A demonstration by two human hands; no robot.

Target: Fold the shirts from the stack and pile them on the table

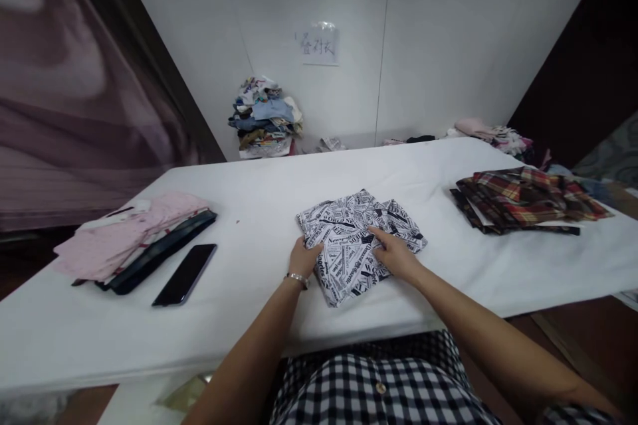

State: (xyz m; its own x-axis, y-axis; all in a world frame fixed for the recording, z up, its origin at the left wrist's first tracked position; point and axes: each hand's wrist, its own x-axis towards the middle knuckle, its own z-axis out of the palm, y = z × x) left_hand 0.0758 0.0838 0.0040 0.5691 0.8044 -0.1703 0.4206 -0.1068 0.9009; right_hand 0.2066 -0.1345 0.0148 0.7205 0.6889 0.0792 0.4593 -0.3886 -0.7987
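Observation:
A folded newspaper-print cloth (349, 239), black lettering on white, lies on the white table (259, 212) right in front of me. My left hand (303, 257), with a bracelet at the wrist, grips the cloth's left edge. My right hand (393, 251) rests flat on top of the cloth near its middle, fingers pointing left and pressing it down.
A black phone (185, 274) lies to the left, beside a stack of pink and dark folded clothes (130, 239). Folded red plaid garments (523, 199) sit at the right. A pile of mixed clothes (266, 118) stands at the far wall under a paper sign (319, 45).

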